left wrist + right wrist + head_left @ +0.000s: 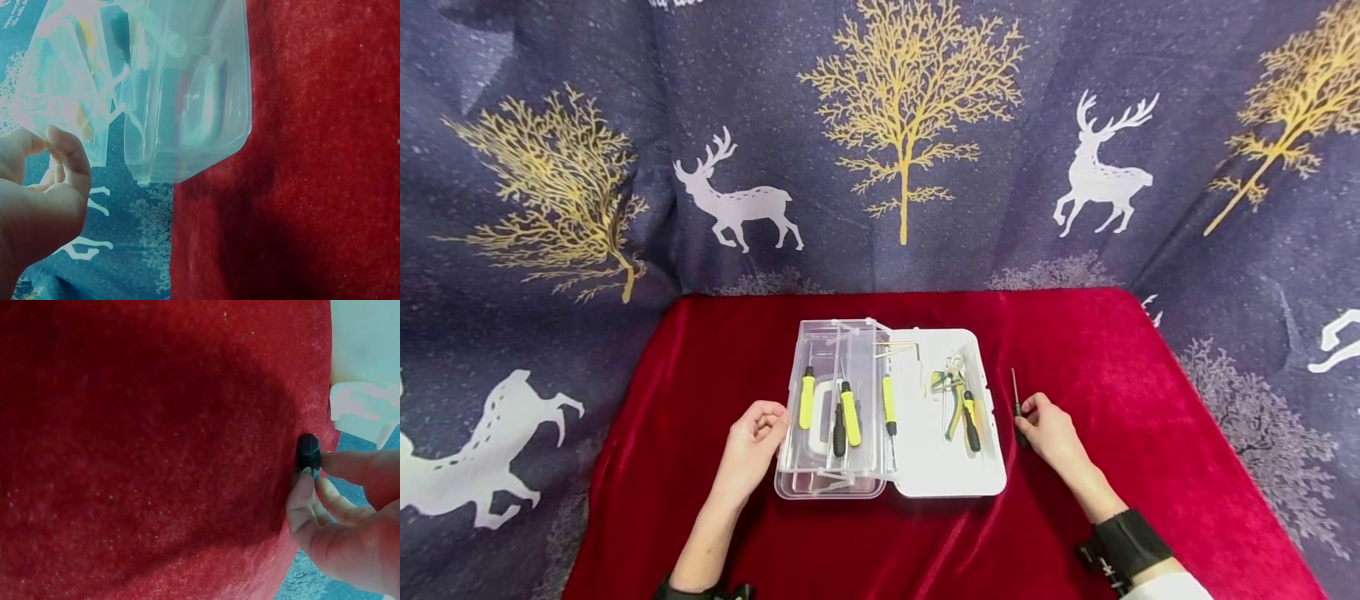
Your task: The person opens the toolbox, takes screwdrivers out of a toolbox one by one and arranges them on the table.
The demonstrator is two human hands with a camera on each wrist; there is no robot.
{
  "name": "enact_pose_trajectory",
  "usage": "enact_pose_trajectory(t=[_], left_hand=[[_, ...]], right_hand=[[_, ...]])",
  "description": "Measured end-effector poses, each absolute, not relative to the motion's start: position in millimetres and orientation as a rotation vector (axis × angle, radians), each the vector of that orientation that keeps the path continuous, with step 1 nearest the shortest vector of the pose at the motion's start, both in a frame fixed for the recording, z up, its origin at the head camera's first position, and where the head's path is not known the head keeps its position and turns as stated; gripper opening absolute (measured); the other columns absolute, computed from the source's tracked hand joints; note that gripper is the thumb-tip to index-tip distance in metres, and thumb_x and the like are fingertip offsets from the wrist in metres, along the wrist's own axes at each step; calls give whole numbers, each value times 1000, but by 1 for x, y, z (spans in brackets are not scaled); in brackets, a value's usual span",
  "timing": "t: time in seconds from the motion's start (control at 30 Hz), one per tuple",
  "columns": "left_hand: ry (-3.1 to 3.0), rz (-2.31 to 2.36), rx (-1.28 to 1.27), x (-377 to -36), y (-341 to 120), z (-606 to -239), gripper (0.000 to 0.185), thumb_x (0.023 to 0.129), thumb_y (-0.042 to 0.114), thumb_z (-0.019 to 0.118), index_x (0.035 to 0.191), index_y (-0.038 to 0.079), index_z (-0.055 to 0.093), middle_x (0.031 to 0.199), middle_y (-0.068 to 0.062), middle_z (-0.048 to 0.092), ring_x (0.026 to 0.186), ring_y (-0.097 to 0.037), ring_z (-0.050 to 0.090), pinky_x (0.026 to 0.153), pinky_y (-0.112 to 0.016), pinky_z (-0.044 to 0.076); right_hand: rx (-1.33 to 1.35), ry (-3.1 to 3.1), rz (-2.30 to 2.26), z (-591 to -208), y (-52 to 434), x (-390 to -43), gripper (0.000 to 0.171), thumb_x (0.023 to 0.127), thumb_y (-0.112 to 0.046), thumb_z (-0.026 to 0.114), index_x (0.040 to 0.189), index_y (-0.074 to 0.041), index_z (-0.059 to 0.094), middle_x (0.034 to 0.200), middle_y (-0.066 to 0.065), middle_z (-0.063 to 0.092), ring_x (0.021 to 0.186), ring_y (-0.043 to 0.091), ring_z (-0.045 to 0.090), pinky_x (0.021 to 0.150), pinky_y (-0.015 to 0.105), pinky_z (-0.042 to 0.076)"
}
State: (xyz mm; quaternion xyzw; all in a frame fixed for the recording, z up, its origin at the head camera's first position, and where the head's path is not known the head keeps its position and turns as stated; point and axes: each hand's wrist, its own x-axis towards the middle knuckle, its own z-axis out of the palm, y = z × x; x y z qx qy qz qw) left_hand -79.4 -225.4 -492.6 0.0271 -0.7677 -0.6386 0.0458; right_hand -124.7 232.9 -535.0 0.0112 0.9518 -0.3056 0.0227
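Observation:
A clear-lidded toolbox with a white half (925, 467) lies opened flat. Its raised clear tray (831, 333) carries several yellow-and-black screwdrivers. At the tray's left edge, my left hand (758, 432) pinches the rim between thumb and curled fingers, as the left wrist view also shows. To the right of the box, my right hand (1051, 429) holds a small screwdriver (1016, 392) by its black handle (307, 450), the thin shaft pointing away from me. In the white half lie pliers (956, 400) and a yellow-and-black screwdriver (972, 421).
Red velvet cloth (722, 333) covers the table. Hex keys (898, 344) lie at the back of the box near its hinge. A dark printed curtain (850, 267) hangs behind and at both sides.

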Motion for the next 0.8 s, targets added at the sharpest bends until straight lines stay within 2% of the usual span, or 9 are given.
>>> enact_pose_trajectory(t=[0.37, 0.53, 0.7, 0.8], left_hand=[[-2354, -1928, 104, -80, -228, -491, 8, 100, 0, 64, 105, -6, 63, 85, -6, 60, 70, -6, 57, 63, -18, 47], [-2363, -1914, 102, -81, -226, -494, 10, 100, 1, 65, 107, -5, 63, 87, -7, 61, 70, -5, 56, 63, -18, 47], [-2368, -1895, 114, -80, -225, -494, 10, 99, 1, 65, 107, -4, 63, 86, -7, 62, 68, -5, 56, 63, -18, 47], [-2376, -1889, 111, -79, -225, -493, 10, 99, 2, 66, 106, -4, 63, 85, -7, 62, 68, -5, 56, 62, -18, 47]], right_hand=[[27, 2957, -929, -535, 226, -127, 19, 92, -6, 72, 101, 0, 56, 78, 10, 68, 69, 22, 61, 64, 39, 49], [-11, 3006, -858, -531, 227, -130, 18, 89, -5, 74, 97, 0, 58, 76, 10, 65, 69, 25, 61, 64, 44, 50], [-90, 3071, -747, -515, 222, -131, 12, 88, -5, 74, 91, 0, 63, 79, 14, 62, 72, 30, 60, 67, 52, 52], [-136, 3123, -730, -496, 212, -127, 9, 89, -3, 73, 91, 1, 65, 79, 14, 64, 70, 30, 60, 67, 51, 53]])
